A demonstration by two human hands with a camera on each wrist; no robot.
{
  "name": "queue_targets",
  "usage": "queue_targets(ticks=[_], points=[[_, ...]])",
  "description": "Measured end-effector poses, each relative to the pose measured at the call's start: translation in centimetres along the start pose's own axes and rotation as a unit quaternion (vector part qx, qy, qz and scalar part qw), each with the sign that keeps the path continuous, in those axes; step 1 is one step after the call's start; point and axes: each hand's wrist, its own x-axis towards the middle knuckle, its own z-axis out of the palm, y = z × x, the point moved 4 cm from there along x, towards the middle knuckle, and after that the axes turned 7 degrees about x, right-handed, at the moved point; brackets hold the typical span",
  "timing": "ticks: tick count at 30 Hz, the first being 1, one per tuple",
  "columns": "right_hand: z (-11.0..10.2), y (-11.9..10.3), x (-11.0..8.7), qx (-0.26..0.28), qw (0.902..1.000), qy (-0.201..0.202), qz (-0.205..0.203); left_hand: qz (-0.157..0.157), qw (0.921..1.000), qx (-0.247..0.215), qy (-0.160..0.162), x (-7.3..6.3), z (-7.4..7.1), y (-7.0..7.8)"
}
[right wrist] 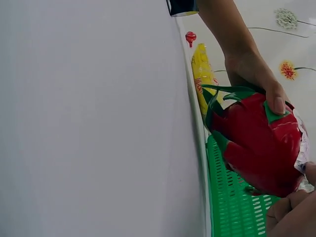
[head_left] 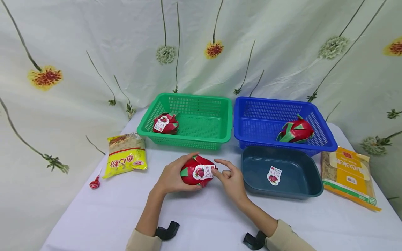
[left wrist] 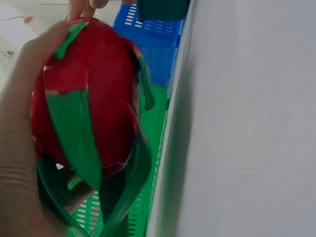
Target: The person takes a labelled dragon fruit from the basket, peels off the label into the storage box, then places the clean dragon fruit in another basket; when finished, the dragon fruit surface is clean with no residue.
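My left hand (head_left: 174, 176) grips a red dragon fruit (head_left: 192, 176) from its left side, thumb below and fingers over the top. A white label with a fruit picture (head_left: 204, 172) lies on its front. My right hand (head_left: 232, 181) is at the fruit's right side; the thumb presses the label's right end while the index finger stands out apart from it. In the left wrist view, green leaf flaps hang from the fruit (left wrist: 111, 64). The right wrist view has the right thumb (right wrist: 310, 170) at the label's edge (right wrist: 301, 140), partly cut off by the frame.
Behind stand a green basket (head_left: 188, 140) with a labelled dragon fruit (head_left: 171, 127) and a blue basket (head_left: 257, 104) with another (head_left: 298, 130). A dark teal bin (head_left: 282, 193) holds a loose label (head_left: 274, 175). Food bags (head_left: 127, 157) lie at both sides; a red lollipop (head_left: 94, 182) lies left.
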Motion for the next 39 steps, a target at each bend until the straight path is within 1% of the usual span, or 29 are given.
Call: queue_targets(ticks=[5,8,10,13,16,21,24,26,28,29,30,31,33,34,35,36,37,39], points=[[-0.2,0.4,0.1,0.026,0.9986,0.012,-0.045,0.033,0.9989,-0.002,0.033,0.1,-0.1,0.6],[-0.4,0.4,0.0,0.035,0.9963,0.033,-0.071,0.047,0.9980,-0.001,0.043,0.2,0.0,0.9],[-0.5,0.4,0.0,0.042,0.9947,0.048,-0.081,0.054,0.9974,0.000,0.047,0.3,0.1,1.0],[-0.6,0.4,0.0,0.054,0.9930,0.064,-0.083,0.057,0.9972,0.010,0.047,0.4,0.4,1.1],[-0.7,0.3,-0.1,0.062,0.9926,0.071,-0.077,0.055,0.9972,0.018,0.048,0.5,0.7,1.2],[-0.9,-0.5,-0.4,0.048,0.9938,0.063,-0.079,0.045,0.9976,0.026,0.045,0.7,1.3,1.1],[-1.1,-1.1,-0.9,0.031,0.9944,0.055,-0.085,0.048,0.9979,0.023,0.037,0.8,1.9,1.1],[-1.3,-1.5,-1.4,0.023,0.9938,0.048,-0.097,0.051,0.9981,0.020,0.027,0.9,2.3,1.1],[-1.8,-2.2,-1.9,0.023,0.9908,0.040,-0.127,0.058,0.9980,0.018,0.020,0.9,2.6,1.2],[-2.2,-2.7,-2.1,0.030,0.9866,0.037,-0.156,0.060,0.9978,0.021,0.017,1.0,2.7,1.3],[-2.8,-3.3,-2.2,0.037,0.9802,0.034,-0.192,0.063,0.9976,0.025,0.017,1.1,2.8,1.4],[-3.6,-4.1,-2.2,0.043,0.9716,0.031,-0.231,0.063,0.9974,0.028,0.018,1.2,2.8,1.4],[-5.7,-5.9,-2.0,0.053,0.9512,0.032,-0.302,0.064,0.9970,0.037,0.022,1.3,2.8,1.5],[-6.9,-6.7,-1.9,0.052,0.9420,0.036,-0.330,0.064,0.9969,0.039,0.023,1.4,2.8,1.5],[-8.3,-7.5,-1.7,0.045,0.9359,0.039,-0.347,0.062,0.9970,0.039,0.023,1.5,2.8,1.4],[-9.7,-8.2,-1.6,0.025,0.9364,0.048,-0.347,0.062,0.9972,0.038,0.021,1.5,2.8,1.4],[-11.0,-8.7,-1.4,0.001,0.9424,0.053,-0.330,0.060,0.9974,0.035,0.017,1.5,2.9,1.5],[-13.7,-9.0,-1.1,-0.061,0.9572,0.046,-0.279,0.059,0.9977,0.033,0.010,1.5,3.0,1.5]])
